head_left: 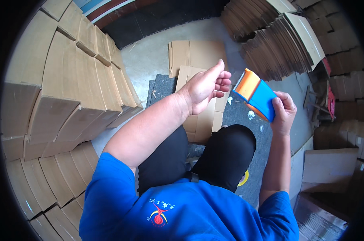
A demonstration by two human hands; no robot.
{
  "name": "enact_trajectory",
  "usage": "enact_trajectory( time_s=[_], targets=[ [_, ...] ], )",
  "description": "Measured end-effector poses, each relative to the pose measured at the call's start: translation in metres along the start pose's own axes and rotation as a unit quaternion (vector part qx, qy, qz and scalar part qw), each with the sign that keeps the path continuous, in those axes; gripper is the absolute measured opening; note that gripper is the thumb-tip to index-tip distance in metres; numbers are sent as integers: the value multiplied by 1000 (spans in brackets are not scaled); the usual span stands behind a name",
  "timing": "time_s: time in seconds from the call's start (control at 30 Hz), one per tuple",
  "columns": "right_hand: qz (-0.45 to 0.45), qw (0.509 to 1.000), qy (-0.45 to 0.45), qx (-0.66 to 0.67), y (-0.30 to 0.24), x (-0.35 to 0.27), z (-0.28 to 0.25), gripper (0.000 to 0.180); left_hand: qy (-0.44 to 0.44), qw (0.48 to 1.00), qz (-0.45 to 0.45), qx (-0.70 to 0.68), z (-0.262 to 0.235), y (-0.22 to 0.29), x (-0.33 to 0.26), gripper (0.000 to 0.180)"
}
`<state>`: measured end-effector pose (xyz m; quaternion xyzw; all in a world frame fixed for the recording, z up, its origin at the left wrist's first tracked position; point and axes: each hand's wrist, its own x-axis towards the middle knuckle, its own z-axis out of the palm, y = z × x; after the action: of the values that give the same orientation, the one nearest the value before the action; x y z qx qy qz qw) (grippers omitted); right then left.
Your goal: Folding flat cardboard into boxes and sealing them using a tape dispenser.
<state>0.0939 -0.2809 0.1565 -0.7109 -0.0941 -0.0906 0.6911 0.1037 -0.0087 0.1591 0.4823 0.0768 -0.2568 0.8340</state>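
Boxes [61, 92] made of brown cardboard are stacked high at nine o'clock, so we sit close to them. Below us a dark mat [246, 132] covers the grey floor, and a flat cardboard sheet [202, 120] lies on it near twelve o'clock, within easy reach. Our left hand [204, 88] is up in the air with fingers curled in, holding nothing we can see. At three o'clock from it, just apart, our right hand [282, 112] grips the orange and blue tape roller [256, 93], toothed edge up, likely ready for use.
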Motion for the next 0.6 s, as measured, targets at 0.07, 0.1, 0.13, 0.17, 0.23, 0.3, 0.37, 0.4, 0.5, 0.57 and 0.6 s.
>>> enact_trajectory(
  time_s=[0.07, 0.1, 0.13, 0.17, 0.23, 0.3, 0.37, 0.4, 0.5, 0.57, 0.6],
  targets=[
    [-49, 997, -51, -38, -25, -11, 4, 19, -54, 998, 14, -18, 17, 5, -25, 62],
    [-90, 990, -66, -90, -37, -16, 6, 20, -56, 998, 23, -16, 21, 6, -37, 62],
    [-98, 989, -68, -89, -47, -21, 7, 20, -62, 997, 32, -23, 24, 6, -49, 60],
    [-103, 986, -77, -102, -55, -27, 6, 21, -67, 996, 41, -30, 27, 6, -60, 58],
    [-116, 983, -87, -116, -68, -36, 3, 21, -77, 995, 40, -43, 28, 5, -79, 52],
    [-72, 989, -102, -85, -75, -45, 1, 21, -83, 994, 34, -58, 32, 1, -94, 47],
    [-61, 989, -109, -83, -79, -49, 7, 21, -41, 995, 59, -76, 38, -3, -106, 31],
    [-45, 989, -116, -82, -77, -51, 13, 21, 2, 996, 72, -54, 40, -6, -115, 23],
    [-2, 983, -137, -121, -60, -60, 31, 21, 93, 994, 61, -12, 18, -41, -105, 20],
    [22, 971, -170, -170, -32, -66, 38, 23, 161, 986, 20, 35, -8, -72, -92, 16],
    [31, 958, -206, -195, -19, -71, 42, 26, 190, 980, 0, 54, -25, -93, -87, 15]
  ],
)
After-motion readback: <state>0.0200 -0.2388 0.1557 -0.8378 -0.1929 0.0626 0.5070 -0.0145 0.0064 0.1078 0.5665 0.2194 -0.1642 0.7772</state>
